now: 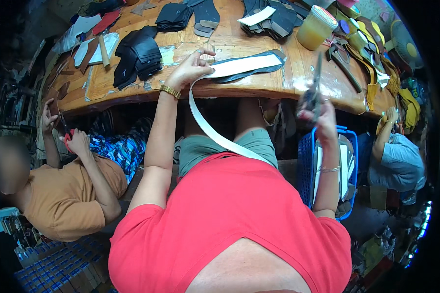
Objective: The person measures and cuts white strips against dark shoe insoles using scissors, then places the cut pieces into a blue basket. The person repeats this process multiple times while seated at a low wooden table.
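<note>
My left hand (193, 69) is at the table's near edge, thumb and fingers pinching a long white strip (247, 67). Part of the strip lies flat over a dark, elongated piece (277, 56) with a rounded right end. From my fingers the rest of the strip curves down over my lap. My right hand (320, 117) is raised off the table's edge, closed around scissors (318, 80) whose blades point up and away. The scissors are blurred by motion and stand apart from the strip.
Stacks of black cut pieces (141, 54) lie on the wooden table (181, 44). A jar of yellowish stuff (317, 29) and a hammer-like tool (344, 67) are at right. Beside my right arm stands a blue basket (305, 168). Co-workers sit on both sides, the left one holding red-handled scissors (69, 139).
</note>
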Demonstrator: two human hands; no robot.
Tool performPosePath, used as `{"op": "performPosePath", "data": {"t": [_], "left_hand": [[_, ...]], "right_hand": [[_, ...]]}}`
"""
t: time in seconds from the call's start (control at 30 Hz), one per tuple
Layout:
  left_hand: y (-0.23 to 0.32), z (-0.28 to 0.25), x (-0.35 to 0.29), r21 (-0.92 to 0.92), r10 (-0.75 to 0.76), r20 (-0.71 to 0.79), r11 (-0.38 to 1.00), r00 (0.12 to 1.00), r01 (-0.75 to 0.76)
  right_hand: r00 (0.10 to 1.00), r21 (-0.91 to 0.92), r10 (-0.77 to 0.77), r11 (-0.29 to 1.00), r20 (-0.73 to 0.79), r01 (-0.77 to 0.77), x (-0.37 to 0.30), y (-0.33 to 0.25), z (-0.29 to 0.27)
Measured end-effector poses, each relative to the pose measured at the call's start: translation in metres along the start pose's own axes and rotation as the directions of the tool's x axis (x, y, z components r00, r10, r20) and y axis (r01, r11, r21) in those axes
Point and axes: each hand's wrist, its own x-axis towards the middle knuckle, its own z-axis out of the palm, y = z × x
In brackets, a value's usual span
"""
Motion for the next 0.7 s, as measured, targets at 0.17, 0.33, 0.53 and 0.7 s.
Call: {"op": "performPosePath", "data": {"t": [0.17, 0.33, 0.53, 0.7], "left_hand": [[0.002, 0.001, 0.001, -0.044, 0.011, 0.008, 0.999, 1.000, -0.010], [-0.003, -0.001, 0.004, -0.106, 0.014, 0.011, 0.994, 1.000, -0.013], [0.000, 0.000, 0.001, -0.140, 0.014, -0.001, 0.990, 1.000, -0.014], [0.003, 0.006, -0.003, -0.144, 0.015, -0.011, 0.990, 1.000, -0.016]], "right_hand": [[0.923, 0.145, 0.264, 0.939, 0.279, -0.312, -0.031, 0.027, 0.099], [0.874, 0.303, 0.265, 0.864, 0.406, -0.403, -0.025, 0.057, 0.144], [0.871, 0.253, 0.287, 0.879, 0.399, -0.405, 0.001, 0.064, 0.172], [0.909, 0.262, 0.287, 0.892, 0.303, -0.369, 0.012, 0.063, 0.191]]}}
